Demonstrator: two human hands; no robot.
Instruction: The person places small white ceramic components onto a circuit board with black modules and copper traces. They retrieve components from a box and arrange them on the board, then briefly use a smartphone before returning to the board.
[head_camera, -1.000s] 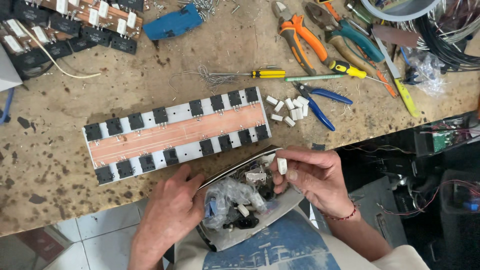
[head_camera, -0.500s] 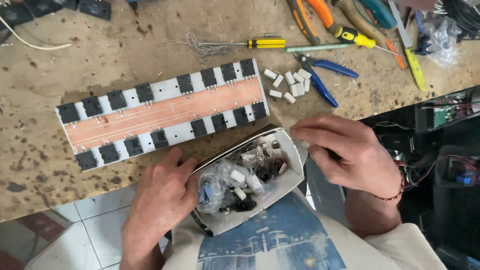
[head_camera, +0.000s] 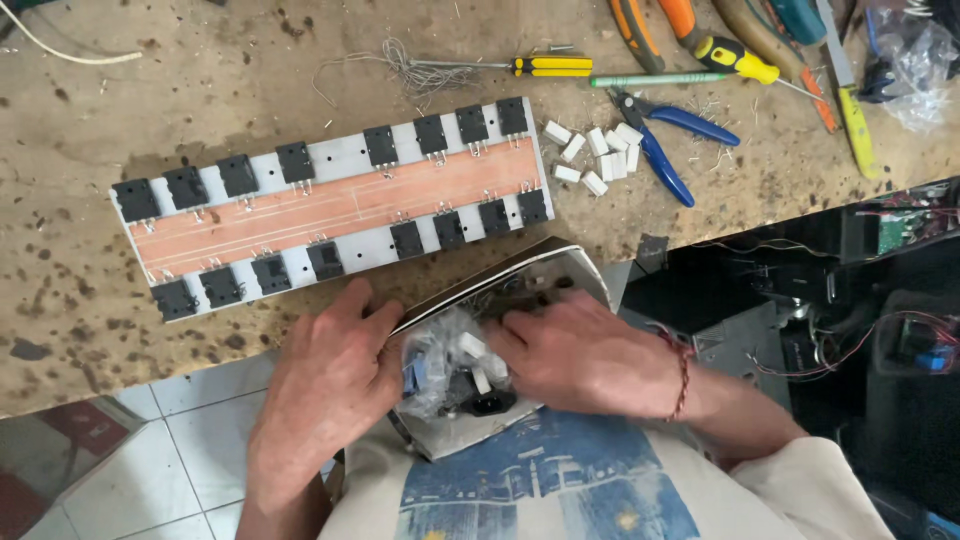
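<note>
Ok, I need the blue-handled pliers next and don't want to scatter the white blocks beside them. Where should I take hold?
Grip the blue-handled pliers by the two handles, coming from the right. The handles splay out to the right and toward the bench edge, lying flat and free, while the jaw end sits right against the white blocks on the left.

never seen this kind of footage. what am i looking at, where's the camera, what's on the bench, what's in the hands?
One camera, worn on a person's head, looks down at their own two bare hands; there is no robot. On the stained wooden workbench lies a long circuit board with a copper strip and rows of black square components, a small pile of white blocks, blue-handled pliers and a yellow-handled screwdriver. The left hand steadies a shallow grey cardboard box of small parts at the bench edge. The right hand reaches into it; I cannot tell whether it grips anything.
</note>
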